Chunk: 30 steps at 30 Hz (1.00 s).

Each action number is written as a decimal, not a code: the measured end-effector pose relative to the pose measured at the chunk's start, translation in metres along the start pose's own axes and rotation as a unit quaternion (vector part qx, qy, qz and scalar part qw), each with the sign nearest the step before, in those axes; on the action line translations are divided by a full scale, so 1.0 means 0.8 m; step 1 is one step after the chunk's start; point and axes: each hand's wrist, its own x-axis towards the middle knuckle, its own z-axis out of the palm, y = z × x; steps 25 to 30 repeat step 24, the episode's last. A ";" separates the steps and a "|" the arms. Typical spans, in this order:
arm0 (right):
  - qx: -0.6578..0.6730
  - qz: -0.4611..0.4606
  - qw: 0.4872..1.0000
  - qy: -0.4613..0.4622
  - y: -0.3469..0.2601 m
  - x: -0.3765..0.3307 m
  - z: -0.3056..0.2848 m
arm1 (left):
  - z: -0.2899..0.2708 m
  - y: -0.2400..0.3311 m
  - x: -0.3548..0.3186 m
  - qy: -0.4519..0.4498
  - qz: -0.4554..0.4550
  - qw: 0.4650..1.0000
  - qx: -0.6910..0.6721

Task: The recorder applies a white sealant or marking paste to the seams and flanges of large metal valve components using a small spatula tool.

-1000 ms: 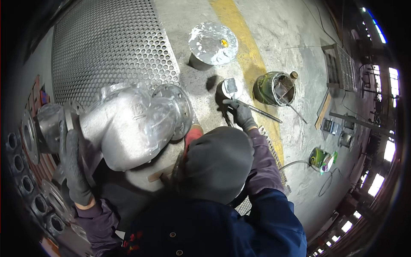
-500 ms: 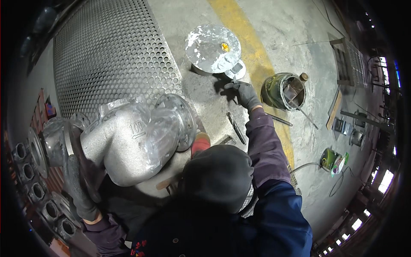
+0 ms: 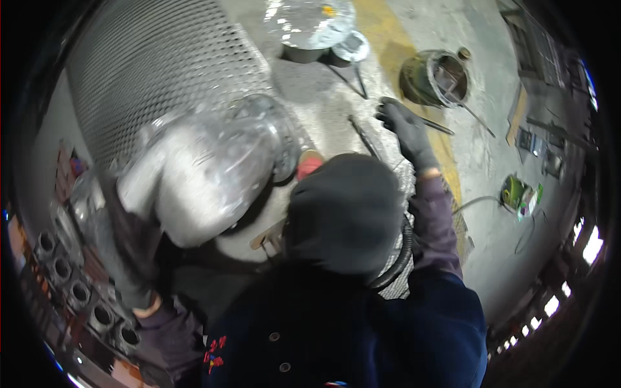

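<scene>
A big silver-grey cast metal valve body [image 3: 200, 174], with a flange [image 3: 278, 136] at its right end, lies at left centre. My left hand [image 3: 126, 265], in a grey glove, rests along the dark left flange of this casting; its fingers look stretched out, though blurred. My right hand [image 3: 411, 132], also gloved, hovers above the floor left of the green bucket [image 3: 424, 77]. Its fingers are loosely bent and a little apart, with nothing visible in them. A twist drill bit [image 3: 365, 137] lies on the floor beside it. Beyond are a small round pale disc [image 3: 351, 46] and a thin dark angled tool [image 3: 359, 87].
A perforated metal sheet [image 3: 155, 64] covers the far left. A white-smeared round drum top [image 3: 307, 26] stands at the back, near a yellow floor stripe [image 3: 394, 39]. Several ring-shaped castings [image 3: 81, 294] line the left. A green can [image 3: 514, 194] with a hose sits at right.
My right hand has drawn back from the small disc toward me and right. The view has shifted, so the drum top sits higher. My left hand stays at the left flange.
</scene>
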 end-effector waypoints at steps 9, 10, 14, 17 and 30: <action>-0.316 -0.280 0.897 -0.135 -0.227 -0.182 0.112 | 0.026 0.016 0.011 0.034 0.047 0.944 -0.325; -0.384 -0.238 0.861 -0.233 -0.216 -0.189 0.134 | 0.018 0.009 0.006 0.033 0.161 0.974 -0.156; -0.567 -0.062 0.719 -0.398 -0.060 -0.201 0.240 | 0.030 0.004 0.019 0.023 0.275 0.960 -0.055; -0.559 -0.048 0.665 -0.492 0.084 -0.169 0.263 | 0.024 -0.015 0.027 0.070 0.392 0.917 0.019; -0.562 0.053 0.751 -0.342 -0.014 -0.167 0.229 | 0.032 -0.012 0.010 0.012 0.192 0.947 -0.256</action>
